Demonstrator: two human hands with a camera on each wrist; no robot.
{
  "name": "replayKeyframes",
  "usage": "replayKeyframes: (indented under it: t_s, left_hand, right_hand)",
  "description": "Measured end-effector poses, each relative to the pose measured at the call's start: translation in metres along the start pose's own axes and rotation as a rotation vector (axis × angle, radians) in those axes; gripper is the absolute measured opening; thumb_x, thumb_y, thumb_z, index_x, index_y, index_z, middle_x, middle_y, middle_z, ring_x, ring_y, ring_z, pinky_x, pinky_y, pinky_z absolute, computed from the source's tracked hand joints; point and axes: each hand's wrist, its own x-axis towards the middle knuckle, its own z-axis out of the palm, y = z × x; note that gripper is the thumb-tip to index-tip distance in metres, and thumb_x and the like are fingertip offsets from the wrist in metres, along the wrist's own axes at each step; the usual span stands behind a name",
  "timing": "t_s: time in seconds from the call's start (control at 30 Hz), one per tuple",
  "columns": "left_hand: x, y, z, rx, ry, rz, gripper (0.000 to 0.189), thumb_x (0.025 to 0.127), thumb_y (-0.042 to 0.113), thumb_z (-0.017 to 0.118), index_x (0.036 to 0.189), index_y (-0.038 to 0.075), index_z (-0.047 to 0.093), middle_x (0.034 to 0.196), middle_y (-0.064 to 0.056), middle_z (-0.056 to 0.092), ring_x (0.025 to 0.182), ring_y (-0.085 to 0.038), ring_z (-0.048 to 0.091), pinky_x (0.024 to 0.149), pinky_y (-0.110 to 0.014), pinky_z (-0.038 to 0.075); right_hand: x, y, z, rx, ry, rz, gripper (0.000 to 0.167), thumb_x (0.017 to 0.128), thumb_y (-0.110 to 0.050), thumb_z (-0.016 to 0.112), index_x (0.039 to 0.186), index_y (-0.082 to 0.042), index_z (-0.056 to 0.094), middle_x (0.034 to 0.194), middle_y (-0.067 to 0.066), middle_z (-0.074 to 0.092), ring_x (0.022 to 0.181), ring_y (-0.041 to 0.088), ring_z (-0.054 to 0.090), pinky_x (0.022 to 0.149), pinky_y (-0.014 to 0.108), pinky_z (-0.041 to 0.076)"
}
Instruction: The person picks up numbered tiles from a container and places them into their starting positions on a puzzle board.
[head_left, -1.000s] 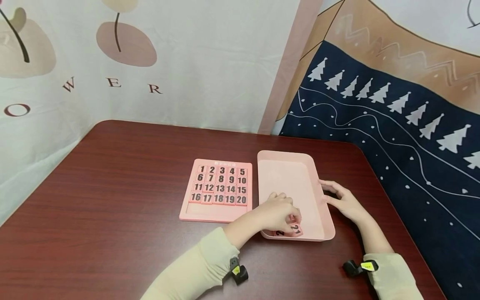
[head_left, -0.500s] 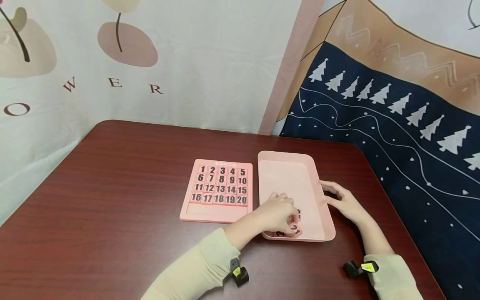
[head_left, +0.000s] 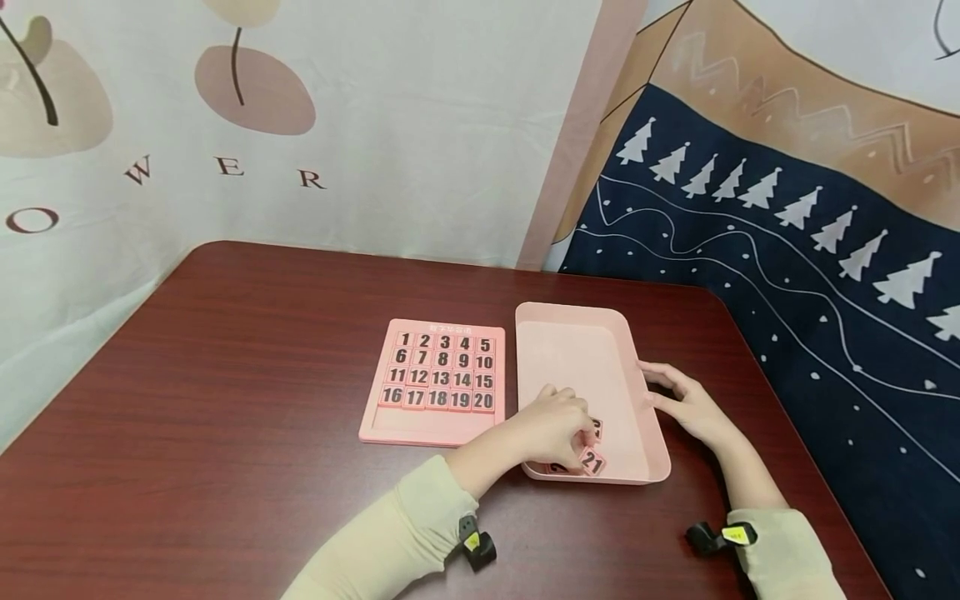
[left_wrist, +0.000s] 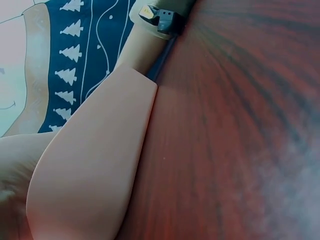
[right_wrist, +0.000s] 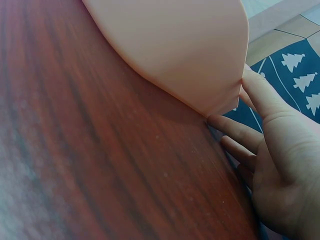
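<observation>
A pale pink tray (head_left: 573, 350) lies on the table, with several pink number tiles at its near end. My left hand (head_left: 553, 423) reaches into it with curled fingers, the thumb right at the edge of the tile marked 21 (head_left: 592, 462). I cannot tell whether these fingers pinch a tile. Another tile (head_left: 597, 429) shows just past the fingertips, and one more (head_left: 557, 468) is partly hidden below the hand. My right hand (head_left: 693, 407) rests its fingertips against the tray's right outer wall, its fingers fairly straight in the right wrist view.
Left of the tray lies a pink number board (head_left: 435, 421) with tiles 1 to 20 in rows and a bare strip along its bottom. The dark red-brown table (head_left: 225, 400) meets patterned cloth behind and at the right.
The tile marked 21 has turned so that its number reads more upright, and more of it shows beside the left thumb. The right hand, tray and board have stayed in place.
</observation>
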Motion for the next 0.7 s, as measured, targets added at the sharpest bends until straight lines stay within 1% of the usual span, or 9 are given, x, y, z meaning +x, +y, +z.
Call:
replayKeyframes:
  t_s: [0.1, 0.17, 0.23, 0.33, 0.43, 0.5, 0.7]
  left_hand:
    - [0.000, 0.000, 0.000, 0.014, 0.041, 0.025, 0.028, 0.066, 0.049, 0.082, 0.085, 0.030, 0.073, 0.077, 0.016, 0.048, 0.080, -0.005, 0.041, 0.074, -0.025, 0.028]
    - [-0.001, 0.000, -0.002, 0.006, 0.066, 0.031, 0.029, 0.065, 0.048, 0.081, 0.086, 0.030, 0.073, 0.079, 0.016, 0.049, 0.081, -0.005, 0.040, 0.074, -0.025, 0.028]
    - [-0.003, -0.001, -0.007, -0.007, 0.093, 0.033, 0.031, 0.065, 0.048, 0.080, 0.088, 0.029, 0.073, 0.082, 0.015, 0.051, 0.083, -0.005, 0.040, 0.075, -0.025, 0.028]
    - [-0.008, -0.002, -0.017, -0.029, 0.139, 0.038, 0.031, 0.064, 0.047, 0.079, 0.088, 0.028, 0.073, 0.085, 0.013, 0.054, 0.084, -0.005, 0.041, 0.076, -0.026, 0.028]
    - [-0.016, -0.004, -0.028, -0.055, 0.191, 0.048, 0.030, 0.065, 0.044, 0.080, 0.088, 0.027, 0.073, 0.085, 0.012, 0.054, 0.085, -0.005, 0.041, 0.078, -0.028, 0.029]
    - [-0.022, -0.007, -0.035, -0.075, 0.213, 0.049, 0.029, 0.065, 0.042, 0.081, 0.087, 0.026, 0.073, 0.085, 0.011, 0.054, 0.087, -0.006, 0.041, 0.079, -0.029, 0.029]
    - [-0.047, -0.019, -0.051, -0.124, 0.230, 0.016, 0.031, 0.066, 0.041, 0.081, 0.089, 0.023, 0.070, 0.086, 0.010, 0.052, 0.091, -0.008, 0.042, 0.082, -0.032, 0.029]
  right_hand:
    - [-0.001, 0.000, 0.000, 0.000, 0.002, 0.001, 0.048, 0.091, 0.002, 0.060, 0.136, 0.005, 0.045, 0.129, 0.030, 0.051, 0.114, -0.004, 0.048, 0.091, 0.014, 0.038]
    - [-0.001, 0.000, 0.000, 0.001, 0.005, 0.003, 0.048, 0.091, 0.002, 0.060, 0.136, 0.005, 0.045, 0.129, 0.030, 0.051, 0.114, -0.004, 0.048, 0.091, 0.014, 0.038]
    - [-0.001, -0.001, 0.001, 0.000, 0.008, 0.007, 0.048, 0.091, 0.002, 0.060, 0.136, 0.005, 0.046, 0.129, 0.030, 0.051, 0.114, -0.004, 0.048, 0.091, 0.014, 0.038]
    - [-0.001, -0.002, 0.001, -0.003, 0.012, 0.019, 0.048, 0.091, 0.001, 0.061, 0.136, 0.004, 0.046, 0.129, 0.028, 0.051, 0.114, -0.005, 0.048, 0.091, 0.014, 0.038]
    - [-0.001, -0.003, 0.001, -0.006, 0.013, 0.030, 0.048, 0.091, -0.001, 0.061, 0.136, 0.003, 0.046, 0.130, 0.027, 0.052, 0.113, -0.005, 0.048, 0.090, 0.014, 0.038]
    - [-0.001, -0.003, 0.001, -0.009, 0.012, 0.035, 0.048, 0.091, -0.001, 0.061, 0.137, 0.003, 0.046, 0.130, 0.027, 0.052, 0.113, -0.005, 0.048, 0.090, 0.014, 0.037]
    - [0.000, -0.002, 0.000, -0.008, 0.009, 0.028, 0.049, 0.091, 0.000, 0.061, 0.137, 0.003, 0.046, 0.130, 0.027, 0.052, 0.114, -0.004, 0.048, 0.091, 0.014, 0.037]
